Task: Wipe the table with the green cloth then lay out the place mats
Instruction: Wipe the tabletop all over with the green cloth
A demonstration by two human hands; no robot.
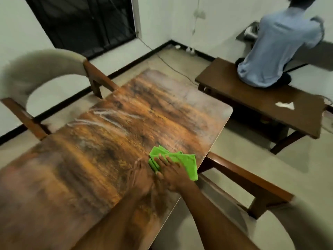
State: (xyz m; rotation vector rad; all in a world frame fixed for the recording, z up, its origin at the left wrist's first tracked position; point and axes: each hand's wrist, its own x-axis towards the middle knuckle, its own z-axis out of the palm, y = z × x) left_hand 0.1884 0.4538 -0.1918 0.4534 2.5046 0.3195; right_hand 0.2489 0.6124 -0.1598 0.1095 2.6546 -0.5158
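Right hand (pixel 173 175) presses green cloth (pixel 182 162) (folded) flat on table (pixel 108 141).

A cushioned chair (pixel 38 76) with brown wooden arms stands at the table's far left edge, and another wooden-armed chair (pixel 239 179) sits at its right edge. Beyond the far right corner a dark wooden bench (pixel 252 98) carries a person in a light blue shirt (pixel 277 49) at its far end and a crumpled white scrap (pixel 285 105) near its right end. A dark barred window (pixel 84 22) fills the far wall, and a cable (pixel 167 64) trails across the floor.
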